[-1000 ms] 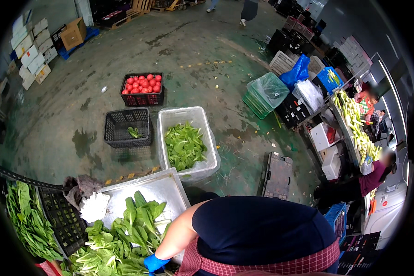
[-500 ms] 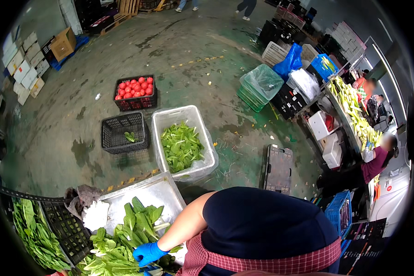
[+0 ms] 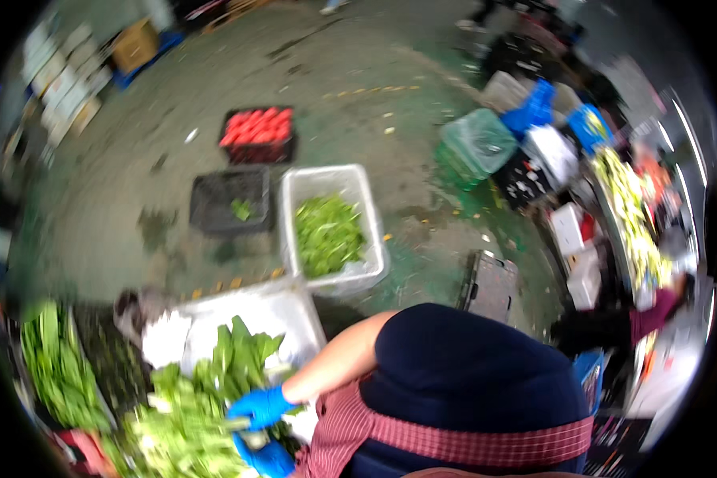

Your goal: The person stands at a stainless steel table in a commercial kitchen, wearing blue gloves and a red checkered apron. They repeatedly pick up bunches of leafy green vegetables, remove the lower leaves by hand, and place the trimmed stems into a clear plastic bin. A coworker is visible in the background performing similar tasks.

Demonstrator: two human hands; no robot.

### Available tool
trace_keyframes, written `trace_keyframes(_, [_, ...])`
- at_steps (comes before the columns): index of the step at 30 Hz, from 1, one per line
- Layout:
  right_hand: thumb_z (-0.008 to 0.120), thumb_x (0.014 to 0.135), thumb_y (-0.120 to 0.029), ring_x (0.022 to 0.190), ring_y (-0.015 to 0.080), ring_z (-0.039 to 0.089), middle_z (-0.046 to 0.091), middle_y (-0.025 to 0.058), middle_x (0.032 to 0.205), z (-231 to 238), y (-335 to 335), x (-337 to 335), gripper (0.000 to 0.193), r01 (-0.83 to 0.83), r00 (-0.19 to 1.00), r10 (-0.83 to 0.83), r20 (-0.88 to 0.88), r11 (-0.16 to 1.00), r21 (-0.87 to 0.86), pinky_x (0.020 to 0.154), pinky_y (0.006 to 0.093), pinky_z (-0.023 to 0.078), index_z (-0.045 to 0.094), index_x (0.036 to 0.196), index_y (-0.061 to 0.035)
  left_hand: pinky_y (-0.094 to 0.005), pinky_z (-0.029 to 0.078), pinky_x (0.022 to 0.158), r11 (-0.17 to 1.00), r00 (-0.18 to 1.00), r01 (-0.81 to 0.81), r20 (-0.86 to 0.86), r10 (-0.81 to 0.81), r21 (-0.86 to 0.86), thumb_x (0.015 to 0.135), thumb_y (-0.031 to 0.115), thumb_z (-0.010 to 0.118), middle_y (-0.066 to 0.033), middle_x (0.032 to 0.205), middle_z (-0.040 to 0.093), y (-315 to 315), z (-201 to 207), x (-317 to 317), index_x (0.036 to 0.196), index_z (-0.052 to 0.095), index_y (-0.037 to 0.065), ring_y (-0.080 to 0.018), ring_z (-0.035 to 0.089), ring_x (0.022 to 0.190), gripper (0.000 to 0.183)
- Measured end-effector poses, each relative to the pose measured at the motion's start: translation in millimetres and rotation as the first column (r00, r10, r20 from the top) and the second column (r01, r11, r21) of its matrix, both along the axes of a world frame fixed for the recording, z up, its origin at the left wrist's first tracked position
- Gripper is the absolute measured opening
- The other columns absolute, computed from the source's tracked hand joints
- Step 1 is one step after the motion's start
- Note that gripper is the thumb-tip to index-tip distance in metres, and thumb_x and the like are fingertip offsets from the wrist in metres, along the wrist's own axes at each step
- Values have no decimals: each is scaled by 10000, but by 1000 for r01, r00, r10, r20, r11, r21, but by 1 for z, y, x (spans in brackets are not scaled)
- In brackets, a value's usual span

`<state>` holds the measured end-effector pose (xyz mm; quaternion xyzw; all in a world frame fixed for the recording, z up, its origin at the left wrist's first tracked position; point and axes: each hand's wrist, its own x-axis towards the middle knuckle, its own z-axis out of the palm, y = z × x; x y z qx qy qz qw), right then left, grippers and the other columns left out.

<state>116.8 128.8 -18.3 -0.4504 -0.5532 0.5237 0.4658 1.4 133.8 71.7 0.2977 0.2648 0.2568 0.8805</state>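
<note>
Both my hands wear blue gloves over a heap of leafy greens [image 3: 187, 426] at the lower left. My right hand [image 3: 259, 408] is closed, with pale stalks at its fingers. Just below it, my left hand [image 3: 267, 460] is partly hidden by the checked sleeve and smeared by motion, so its grip is unclear. A pale stalk shows between the two gloves. More upright leaves [image 3: 245, 358] lie on a metal tray [image 3: 299, 307] beyond my hands. Left of the heap, a black crate [image 3: 107, 350] stands beside another pile of long green leaves [image 3: 60, 362].
On the floor ahead are a white lined bin [image 3: 372, 231] of greens, a black crate [image 3: 229, 227] with a few leaves, and a crate of tomatoes [image 3: 256, 127]. A dark cloth [image 3: 138, 311] and a white cloth [image 3: 167, 338] lie by the tray. People work at a table [image 3: 625, 215] to the right.
The view has shifted and blurred, moving the floor crates rightward and upward in the picture. My left hand now shows more below the right one, and a stalk appears between them.
</note>
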Motion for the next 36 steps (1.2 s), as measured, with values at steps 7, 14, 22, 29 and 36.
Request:
trace_keyframes(7, [674,821,-105,900,148,574,617,70,1022,31,-14,8,433,102,927,-171,-332,971,-215,797,312,499,547,1233,-54,-369,481,839,810,832,-552,-192,520,-198,890,189,599,-97,1103,620,-4,-36,-32,1170,549,36,-221,596,959,323])
trace_keyframes(14, [682,789,-19,726,41,519,631,-14,952,61,-28,14,509,42,972,-94,-216,971,-234,685,207,474,556,1280,-74,-378,442,926,804,812,-584,-85,578,-110,908,153,574,-143,1160,599,-19,-20,-22,1224,502,-37,-255,581,1054,376])
trace_keyframes(22, [694,798,-97,906,203,623,638,115,1073,66,-35,6,427,-43,990,47,133,998,-40,805,304,499,596,1214,-90,-374,435,917,723,736,-674,-46,676,-154,913,139,566,-131,1100,598,-38,-40,-35,1172,530,-28,-245,568,1022,310])
trace_keyframes(29, [653,779,-76,703,275,589,598,110,818,67,-26,6,279,-226,929,112,353,927,300,626,349,481,658,1057,-93,-330,496,695,535,543,-828,-2,840,-166,863,64,609,-99,832,640,-60,-35,-39,931,613,-25,-209,604,740,112])
trace_keyframes(36, [655,774,-96,723,288,597,600,100,828,61,-1,2,238,-401,800,-15,599,730,554,645,361,495,662,1010,-114,-370,484,887,282,285,-940,10,958,-194,876,102,606,-134,1044,608,-95,-21,-90,1127,542,-28,-250,597,961,290])
